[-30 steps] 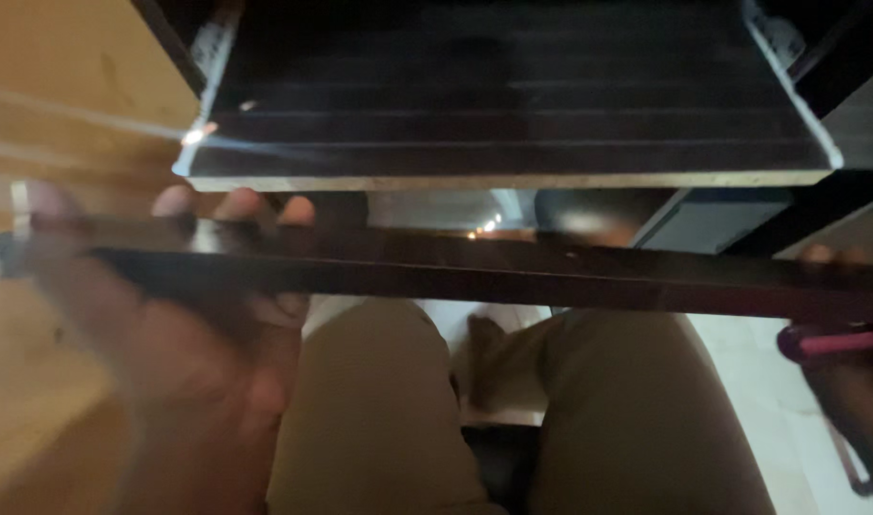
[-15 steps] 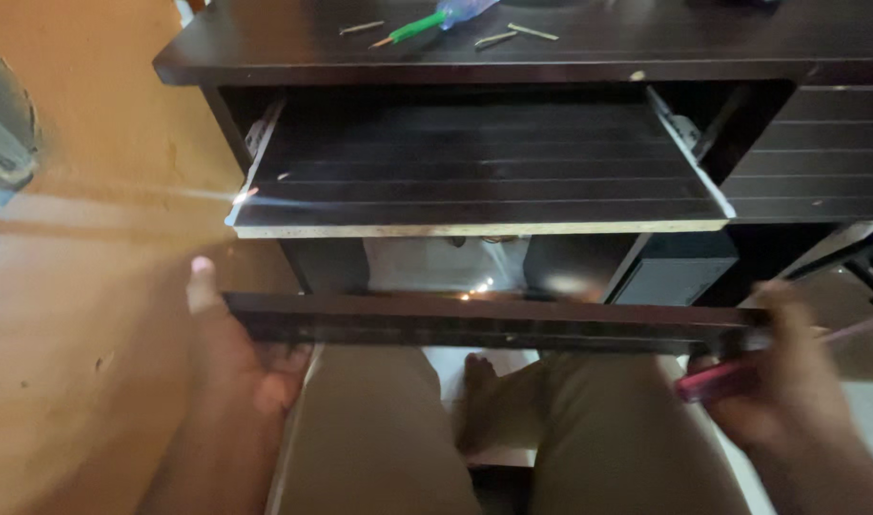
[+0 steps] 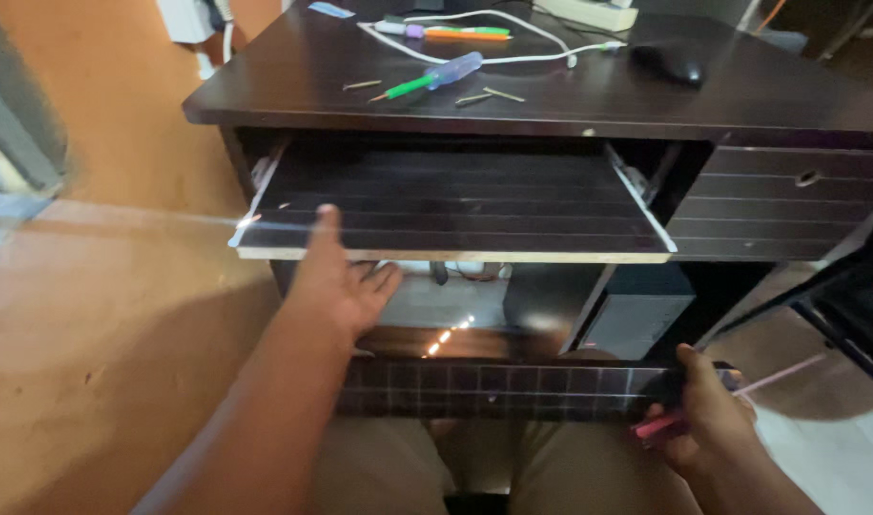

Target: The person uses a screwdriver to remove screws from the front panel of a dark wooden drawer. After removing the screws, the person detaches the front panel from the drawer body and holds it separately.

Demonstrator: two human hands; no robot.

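Two hands: both in view.
Left hand (image 3: 346,286): fingers spread wide, at the tray's (image 3: 455,205) front edge.
Panel (image 3: 493,389): dark, long, ridged wood across the lap.
Right hand (image 3: 705,415): closed on the panel's right end and a pink tool (image 3: 657,426).
Surface (image 3: 589,91): dark wood with screwdriver (image 3: 427,79), screws, cable, mouse (image 3: 670,62).

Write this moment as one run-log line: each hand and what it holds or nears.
left hand: open, at pull-out tray front edge | right hand: grips dark panel end plus pink tool | desk: screwdriver, mouse
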